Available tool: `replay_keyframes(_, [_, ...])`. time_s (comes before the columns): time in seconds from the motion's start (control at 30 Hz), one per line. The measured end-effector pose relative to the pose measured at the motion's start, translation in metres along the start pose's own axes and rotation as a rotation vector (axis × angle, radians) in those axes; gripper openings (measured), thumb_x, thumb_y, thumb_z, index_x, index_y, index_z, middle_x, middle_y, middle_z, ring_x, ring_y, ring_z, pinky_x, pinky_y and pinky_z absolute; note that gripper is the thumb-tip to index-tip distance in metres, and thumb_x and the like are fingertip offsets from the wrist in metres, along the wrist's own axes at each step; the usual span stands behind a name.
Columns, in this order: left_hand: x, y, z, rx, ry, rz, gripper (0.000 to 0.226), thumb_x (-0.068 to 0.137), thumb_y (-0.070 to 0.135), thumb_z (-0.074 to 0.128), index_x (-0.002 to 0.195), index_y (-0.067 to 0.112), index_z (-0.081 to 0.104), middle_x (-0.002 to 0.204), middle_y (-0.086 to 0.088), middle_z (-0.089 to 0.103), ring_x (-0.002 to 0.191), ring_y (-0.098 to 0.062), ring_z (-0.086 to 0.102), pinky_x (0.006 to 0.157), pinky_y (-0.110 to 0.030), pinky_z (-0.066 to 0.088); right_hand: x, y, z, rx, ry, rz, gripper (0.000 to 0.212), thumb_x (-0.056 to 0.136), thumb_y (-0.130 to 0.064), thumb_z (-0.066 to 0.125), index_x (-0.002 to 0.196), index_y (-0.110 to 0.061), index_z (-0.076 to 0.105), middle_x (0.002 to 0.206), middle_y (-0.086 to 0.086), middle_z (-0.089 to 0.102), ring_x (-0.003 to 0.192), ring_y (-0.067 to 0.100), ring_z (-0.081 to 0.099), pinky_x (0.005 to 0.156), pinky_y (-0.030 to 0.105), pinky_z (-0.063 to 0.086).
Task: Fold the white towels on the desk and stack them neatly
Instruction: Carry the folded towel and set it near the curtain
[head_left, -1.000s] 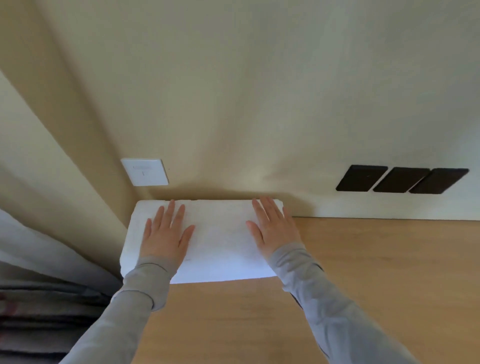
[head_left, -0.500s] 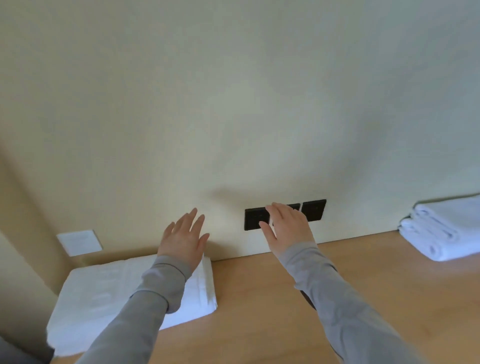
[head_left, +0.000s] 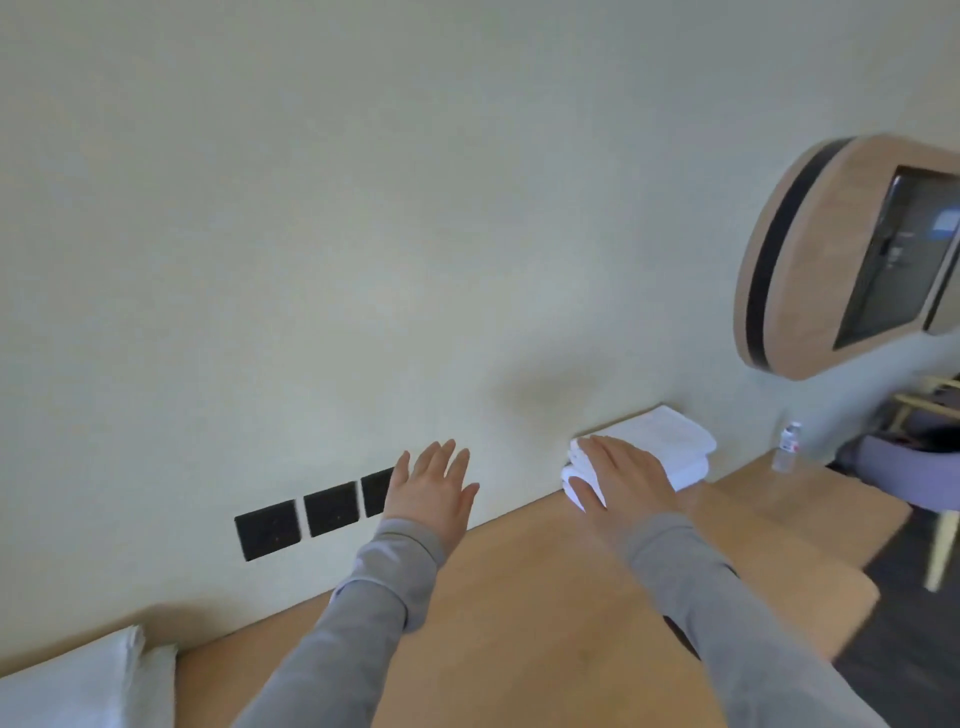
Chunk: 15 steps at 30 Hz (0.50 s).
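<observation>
Wooden desk (head_left: 519, 597) ran along the wall; a folded towel (head_left: 78, 686) lay at its near-left corner, and a pile of white towels (head_left: 670, 447) sat far right against the wall. Right hand (head_left: 623, 480) was flat and spread at the pile's left end, contact unclear; left hand (head_left: 431, 486) hung spread and empty. Best to take only the top towel, both hands under its edge.
</observation>
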<state>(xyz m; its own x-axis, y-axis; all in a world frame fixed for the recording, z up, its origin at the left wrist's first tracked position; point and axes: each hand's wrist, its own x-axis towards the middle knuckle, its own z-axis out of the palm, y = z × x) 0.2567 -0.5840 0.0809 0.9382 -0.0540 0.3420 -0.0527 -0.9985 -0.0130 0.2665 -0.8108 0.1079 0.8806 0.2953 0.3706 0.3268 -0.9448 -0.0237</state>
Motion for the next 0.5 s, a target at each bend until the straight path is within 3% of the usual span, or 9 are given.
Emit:
replay_keyframes(0.13, [0.037, 0.065, -0.002, -0.031, 0.033, 0.089, 0.051, 0.099, 0.043, 0.021, 0.148, 0.026, 0.017, 0.156, 0.008, 0.015, 0.143, -0.010, 0.010, 0.116, -0.038, 0.003, -0.013, 0.064, -0.009, 0.008, 0.010, 0.115, 0.051, 0.097, -0.042, 0.033, 0.144, -0.022, 0.028, 0.147, -0.005, 0.034, 0.135, 0.011, 0.031, 0.107, 0.026, 0.024])
replay_keyframes(0.27, [0.072, 0.117, 0.009, -0.055, 0.034, 0.156, 0.051, 0.099, 0.043, 0.022, 0.148, 0.027, 0.019, 0.156, 0.008, 0.017, 0.143, -0.009, 0.012, 0.117, -0.038, 0.004, -0.019, 0.121, -0.009, -0.042, -0.019, 0.196, 0.054, 0.098, -0.046, 0.029, 0.147, -0.024, 0.021, 0.150, -0.006, 0.029, 0.135, 0.011, 0.031, 0.105, 0.025, 0.029])
replay_keyframes(0.5, [0.134, 0.188, 0.049, -0.066, 0.032, 0.230, 0.051, 0.100, 0.042, 0.018, 0.148, 0.026, 0.017, 0.156, 0.008, 0.015, 0.143, -0.008, 0.009, 0.117, -0.037, 0.002, 0.006, 0.213, 0.004, -0.125, -0.010, 0.224, 0.055, 0.098, -0.045, 0.030, 0.147, -0.019, 0.024, 0.150, -0.001, 0.032, 0.136, 0.010, 0.030, 0.110, 0.025, 0.021])
